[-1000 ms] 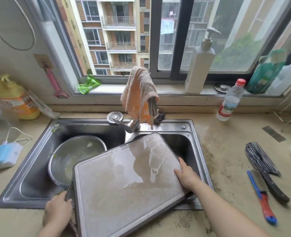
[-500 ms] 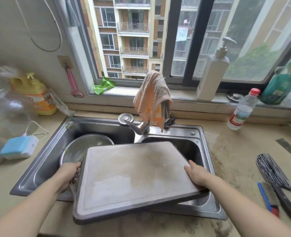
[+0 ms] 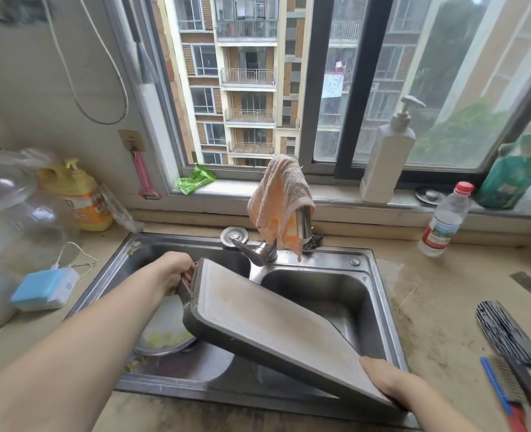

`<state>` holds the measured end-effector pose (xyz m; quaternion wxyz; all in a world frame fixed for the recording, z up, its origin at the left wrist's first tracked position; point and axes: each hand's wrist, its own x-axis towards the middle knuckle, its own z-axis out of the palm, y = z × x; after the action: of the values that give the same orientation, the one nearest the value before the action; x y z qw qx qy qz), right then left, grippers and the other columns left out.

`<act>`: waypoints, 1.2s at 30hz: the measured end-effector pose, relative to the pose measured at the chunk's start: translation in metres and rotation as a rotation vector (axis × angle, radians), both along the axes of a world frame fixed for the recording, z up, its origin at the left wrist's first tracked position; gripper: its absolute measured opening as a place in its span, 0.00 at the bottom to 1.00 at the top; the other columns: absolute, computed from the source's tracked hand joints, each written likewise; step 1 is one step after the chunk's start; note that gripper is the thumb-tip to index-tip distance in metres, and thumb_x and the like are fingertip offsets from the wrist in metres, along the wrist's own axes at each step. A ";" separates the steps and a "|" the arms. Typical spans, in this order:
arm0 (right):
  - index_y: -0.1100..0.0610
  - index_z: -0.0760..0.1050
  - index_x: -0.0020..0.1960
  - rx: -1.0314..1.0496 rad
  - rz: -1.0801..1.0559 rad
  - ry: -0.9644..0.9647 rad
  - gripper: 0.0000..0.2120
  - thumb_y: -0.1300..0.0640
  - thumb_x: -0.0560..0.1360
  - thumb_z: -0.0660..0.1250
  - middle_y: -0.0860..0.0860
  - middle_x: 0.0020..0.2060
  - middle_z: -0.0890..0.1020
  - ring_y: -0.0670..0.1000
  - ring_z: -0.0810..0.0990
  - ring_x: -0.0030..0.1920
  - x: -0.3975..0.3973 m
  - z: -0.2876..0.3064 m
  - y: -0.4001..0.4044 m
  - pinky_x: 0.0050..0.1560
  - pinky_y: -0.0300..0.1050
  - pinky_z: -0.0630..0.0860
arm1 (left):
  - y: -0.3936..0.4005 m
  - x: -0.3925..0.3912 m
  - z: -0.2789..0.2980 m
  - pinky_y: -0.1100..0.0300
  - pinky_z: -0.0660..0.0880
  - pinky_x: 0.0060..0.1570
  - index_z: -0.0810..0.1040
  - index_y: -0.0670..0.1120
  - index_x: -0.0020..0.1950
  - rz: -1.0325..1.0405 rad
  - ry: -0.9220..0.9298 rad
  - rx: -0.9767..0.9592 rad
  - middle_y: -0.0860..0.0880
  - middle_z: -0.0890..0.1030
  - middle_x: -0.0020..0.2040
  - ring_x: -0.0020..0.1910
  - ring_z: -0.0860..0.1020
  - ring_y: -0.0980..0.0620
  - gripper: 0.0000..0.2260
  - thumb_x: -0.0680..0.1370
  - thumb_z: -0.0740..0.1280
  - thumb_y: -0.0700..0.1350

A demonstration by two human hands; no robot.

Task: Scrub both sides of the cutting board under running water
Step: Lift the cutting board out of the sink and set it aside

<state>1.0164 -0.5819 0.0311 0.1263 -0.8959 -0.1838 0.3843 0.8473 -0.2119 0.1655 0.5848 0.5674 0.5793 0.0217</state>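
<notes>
The cutting board (image 3: 267, 328) is up off the counter, tilted over the double sink (image 3: 379, 294), high end at the back left, low end at the front right, mostly over the right basin. Surface looks pale and scuffed with a grey rim.

Left hand (image 3: 176, 271) is stretched forward with the arm nearly straight, fingers curled round the handle at the raised corner. Right hand (image 3: 385, 380) has the low corner down by the front edge of the sink, thumb lying flat on top; the rest of the fingers are tucked under, so can't see them.

Faucet (image 3: 303, 222) sits behind the board with a peach cloth (image 3: 278, 198) draped over it. A steel bowl (image 3: 164, 332) is in the left basin, partly under the board.

As for writing: the water bottle (image 3: 443, 222) on the right has a red and white label, the yellow jug (image 3: 77, 194) on the left an orange one, but both are too blurry to read. Same with the white pump bottle (image 3: 385, 157) on the sill.
</notes>
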 end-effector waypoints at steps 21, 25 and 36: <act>0.62 0.50 0.77 -0.043 -0.004 -0.049 0.25 0.50 0.83 0.42 0.56 0.76 0.56 0.55 0.56 0.75 -0.009 -0.011 -0.002 0.71 0.43 0.53 | -0.002 -0.034 -0.027 0.68 0.54 0.22 0.66 0.44 0.29 -0.050 0.005 0.124 0.48 0.62 0.25 0.20 0.57 0.54 0.18 0.79 0.54 0.35; 0.61 0.51 0.76 0.002 -0.036 -0.017 0.25 0.50 0.83 0.43 0.57 0.75 0.58 0.55 0.58 0.74 -0.010 -0.011 -0.002 0.71 0.43 0.56 | 0.003 -0.040 -0.041 0.63 0.55 0.26 0.68 0.42 0.32 -0.073 0.086 0.197 0.47 0.64 0.27 0.23 0.59 0.52 0.15 0.78 0.54 0.35; 0.66 0.71 0.66 0.140 -0.703 -0.025 0.23 0.50 0.80 0.55 0.62 0.63 0.75 0.61 0.74 0.62 -0.009 -0.001 -0.018 0.61 0.48 0.70 | -0.012 -0.036 -0.075 0.52 0.71 0.45 0.76 0.30 0.54 0.098 0.220 0.308 0.31 0.78 0.50 0.49 0.77 0.35 0.18 0.78 0.53 0.42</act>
<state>1.0079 -0.5995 0.0298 0.3095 -0.8981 0.1083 0.2929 0.8111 -0.2240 0.0910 0.4226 0.6201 0.6565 0.0763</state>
